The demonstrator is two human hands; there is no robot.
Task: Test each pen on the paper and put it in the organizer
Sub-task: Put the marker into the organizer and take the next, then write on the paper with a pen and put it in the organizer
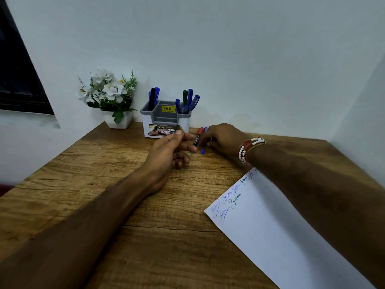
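A red-capped pen with a black barrel stands tilted between my two hands, just right of the grey and white organizer. My right hand grips it from the right, and a blue pen lies under the same fingers. My left hand reaches in from the left, its fingertips touching the red pen's barrel. Several blue, black and green pens stand in the organizer's two side compartments. The white paper with blue scribbles lies at the front right, partly under my right forearm.
A white pot of artificial white flowers stands left of the organizer against the wall. The wooden desk ends at walls behind and on the right. A dark window frame is at the far left.
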